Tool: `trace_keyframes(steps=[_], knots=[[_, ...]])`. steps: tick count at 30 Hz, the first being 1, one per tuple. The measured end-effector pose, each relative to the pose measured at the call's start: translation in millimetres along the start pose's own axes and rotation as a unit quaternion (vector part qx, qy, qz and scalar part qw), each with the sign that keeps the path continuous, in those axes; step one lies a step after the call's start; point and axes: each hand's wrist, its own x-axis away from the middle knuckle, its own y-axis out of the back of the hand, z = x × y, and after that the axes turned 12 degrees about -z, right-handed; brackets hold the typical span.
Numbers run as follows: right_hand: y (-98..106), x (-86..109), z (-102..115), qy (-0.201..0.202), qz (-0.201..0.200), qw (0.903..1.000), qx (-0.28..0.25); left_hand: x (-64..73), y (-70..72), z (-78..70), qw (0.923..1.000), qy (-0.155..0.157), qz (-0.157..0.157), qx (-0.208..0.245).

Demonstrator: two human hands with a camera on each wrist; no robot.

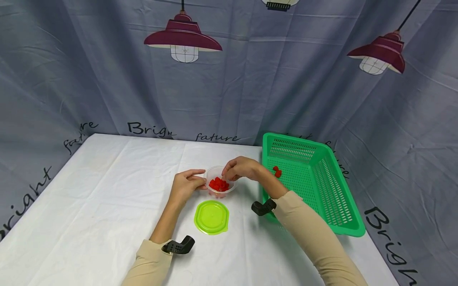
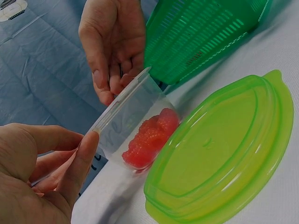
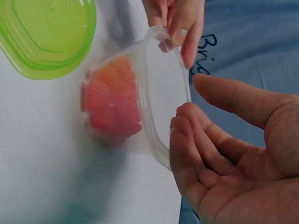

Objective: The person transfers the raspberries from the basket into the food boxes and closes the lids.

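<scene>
On the white table stands a clear plastic container [image 1: 220, 193] with several small red strawberry-like fruits [image 1: 219, 184] at its bottom. My left hand [image 1: 187, 184] pinches the container's rim from the left, thumb and fingers at its edge. Over the opposite side of the rim hovers my right hand [image 1: 241, 168]. In the right wrist view, the right hand's thumb and loosely bent fingertips [image 3: 184, 112] stand apart, and nothing shows between them. A bright green lid [image 2: 210, 144] lies flat on the table just in front of the container.
A green slotted basket [image 1: 352, 202] stands to the right, beneath and beyond my right forearm. A few red fruits [image 1: 278, 173] lie inside it near its left wall. Behind the table hangs a grey printed curtain [image 1: 229, 87].
</scene>
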Motion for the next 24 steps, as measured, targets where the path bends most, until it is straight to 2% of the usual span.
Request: trace_keyframes(steps=[10,24], knots=[[20,13.7,10,0.008,-0.022,0.9996,-0.014,1.8,-1.3,0.6,1.0,-0.001,-0.004,-0.004],[66,33.8,14,0.022,-0.066,0.9968,-0.038,1.4,-0.8,0.9,1.0,-0.005,-0.007,-0.001]])
